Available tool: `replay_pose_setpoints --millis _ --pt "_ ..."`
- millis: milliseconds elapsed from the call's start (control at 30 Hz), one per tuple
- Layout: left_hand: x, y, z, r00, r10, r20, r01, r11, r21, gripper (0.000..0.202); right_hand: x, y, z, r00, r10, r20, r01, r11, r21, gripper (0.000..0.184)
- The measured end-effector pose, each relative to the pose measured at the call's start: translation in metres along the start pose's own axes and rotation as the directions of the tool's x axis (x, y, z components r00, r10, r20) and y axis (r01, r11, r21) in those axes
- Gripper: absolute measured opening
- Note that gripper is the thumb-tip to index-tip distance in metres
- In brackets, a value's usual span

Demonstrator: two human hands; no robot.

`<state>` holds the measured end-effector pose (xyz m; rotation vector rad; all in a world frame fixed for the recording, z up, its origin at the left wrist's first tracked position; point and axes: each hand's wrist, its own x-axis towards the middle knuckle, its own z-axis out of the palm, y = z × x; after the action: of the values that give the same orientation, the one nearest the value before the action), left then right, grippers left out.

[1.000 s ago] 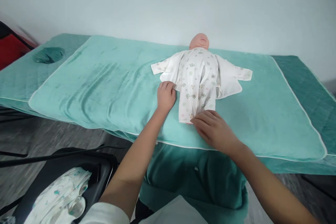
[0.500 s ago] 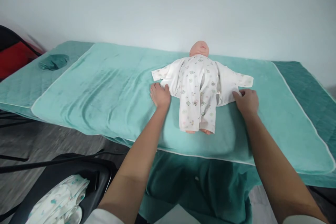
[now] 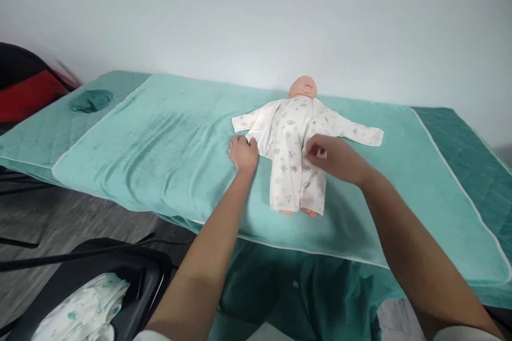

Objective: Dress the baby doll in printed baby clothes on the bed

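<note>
A baby doll [image 3: 303,87] lies on its back with its head toward the wall. It wears white patterned trousers [image 3: 286,176] and a white long-sleeved baby shirt [image 3: 262,123], whose sleeves spread out to both sides. My left hand [image 3: 243,154] rests on the bed at the shirt's left front panel, thumb and fingers closed on its lower edge. Over the doll's middle, my right hand [image 3: 336,159] is closed in a pinch on the shirt's right front panel, which lies across the body. The fingers hide part of the panel's edge. The doll's feet show below the trouser legs.
A green cover [image 3: 180,133] lies on a long massage bed with a face hole [image 3: 91,100] at the left end, against a white wall. A black chair [image 3: 148,272] at the lower left carries a bunched white patterned cloth [image 3: 86,303]. A black-and-red chair [image 3: 28,93] stands far left.
My right hand has moved left from the right side to the doll's middle, drawing the shirt's right panel across the body. My left hand stays at the left panel. The view has tilted slightly up.
</note>
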<state>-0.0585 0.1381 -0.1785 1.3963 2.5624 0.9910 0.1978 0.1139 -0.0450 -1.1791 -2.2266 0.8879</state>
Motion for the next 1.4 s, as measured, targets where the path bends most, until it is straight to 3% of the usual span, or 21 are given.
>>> replay_pose_setpoints --millis 33,100,200,267,333,400,467,500,533,600,633,667,700,733,800,867,967,1067,1133,1233,1400 --pt "0.000 0.000 0.000 1.000 0.003 0.005 -0.003 1.000 0.009 0.020 -0.004 -0.007 0.003 0.996 0.001 0.088 0.001 1.000 -0.021 0.011" --pt "0.001 -0.003 0.000 1.000 0.013 0.008 -0.013 1.000 0.010 0.020 -0.014 -0.006 0.005 0.996 0.023 0.083 -0.021 1.000 -0.018 0.012" --pt "0.003 -0.008 0.001 1.000 0.019 0.001 -0.019 0.995 -0.093 0.020 -0.023 0.018 0.000 0.982 0.074 -0.173 -0.071 0.997 0.021 0.014" --pt "0.003 -0.010 0.000 1.000 0.006 -0.001 -0.006 0.958 -0.285 0.022 -0.021 0.035 -0.003 0.950 0.087 -0.301 -0.080 0.996 0.037 0.014" --pt "-0.002 -0.006 -0.004 1.000 0.009 -0.004 -0.010 0.868 -0.497 0.024 -0.013 0.048 -0.005 0.930 0.078 -0.358 -0.067 0.997 0.043 0.015" --pt "-0.011 0.005 -0.010 0.998 0.062 -0.023 -0.063 0.790 -0.609 0.028 0.002 0.056 -0.006 0.908 0.084 -0.410 -0.066 0.996 0.057 0.017" --pt "-0.024 0.021 -0.020 0.978 0.208 -0.026 -0.179 0.761 -0.624 0.029 0.025 0.061 -0.006 0.866 0.123 -0.485 -0.095 0.992 0.081 0.019" --pt "-0.031 0.030 -0.024 0.944 0.326 -0.045 -0.285 0.741 -0.608 0.024 0.038 0.063 -0.007 0.841 0.143 -0.522 -0.117 0.990 0.083 0.020" --pt "-0.036 0.039 -0.029 0.876 0.475 -0.083 -0.432 0.696 -0.574 0.020 0.053 0.063 -0.008 0.822 0.156 -0.547 -0.143 0.987 0.066 0.020" --pt "-0.043 0.053 -0.038 0.656 0.738 -0.157 -0.710 0.535 -0.458 0.012 0.082 0.062 -0.013 0.821 0.154 -0.550 -0.206 0.978 -0.033 0.022" --pt "-0.043 0.057 -0.042 0.542 0.831 -0.122 -0.792 0.456 -0.406 0.010 0.096 0.061 -0.016 0.840 0.154 -0.521 -0.241 0.965 -0.104 0.024" --pt "-0.040 0.060 -0.045 0.466 0.880 -0.088 -0.835 0.405 -0.373 0.009 0.109 0.058 -0.019 0.863 0.169 -0.476 -0.282 0.943 -0.176 0.026" --pt "-0.036 0.061 -0.046 0.421 0.905 -0.055 -0.852 0.374 -0.366 0.008 0.121 0.055 -0.023 0.882 0.204 -0.425 -0.328 0.914 -0.240 0.028" --pt "-0.030 0.060 -0.047 0.411 0.911 -0.037 -0.847 0.367 -0.386 0.007 0.131 0.052 -0.025 0.889 0.256 -0.380 -0.377 0.880 -0.289 0.030" --pt "-0.014 0.058 -0.044 0.473 0.879 -0.057 -0.783 0.390 -0.485 0.010 0.146 0.046 -0.029 0.876 0.364 -0.318 -0.464 0.818 -0.341 0.032" --pt "0.003 0.058 -0.036 0.608 0.790 -0.079 -0.654 0.441 -0.615 0.018 0.155 0.041 -0.030 0.861 0.425 -0.281 -0.504 0.788 -0.353 0.032" --pt "0.024 0.066 -0.019 0.839 0.544 -0.021 -0.383 0.562 -0.733 0.021 0.162 0.040 -0.027 0.860 0.442 -0.255 -0.508 0.786 -0.353 0.029" --pt "0.040 0.081 -0.003 0.965 0.254 0.063 -0.111 0.614 -0.781 0.018 0.160 0.043 -0.022 0.851 0.453 -0.268 -0.522 0.790 -0.323 0.028" --pt "0.051 0.089 0.006 0.991 0.063 0.116 0.058 0.586 -0.808 0.019 0.156 0.045 -0.020 0.842 0.470 -0.264 -0.532 0.807 -0.258 0.026" --pt "0.068 0.097 0.015 0.960 -0.125 0.249 0.278 0.511 -0.813 0.022 0.149 0.047 -0.020 0.836 0.484 -0.257 -0.531 0.833 -0.158 0.022" --pt "0.089 0.107 0.015 0.888 -0.166 0.430 0.457 0.427 -0.780 0.037 0.146 0.054 -0.023 0.849 0.462 -0.254 -0.494 0.866 -0.076 0.022"
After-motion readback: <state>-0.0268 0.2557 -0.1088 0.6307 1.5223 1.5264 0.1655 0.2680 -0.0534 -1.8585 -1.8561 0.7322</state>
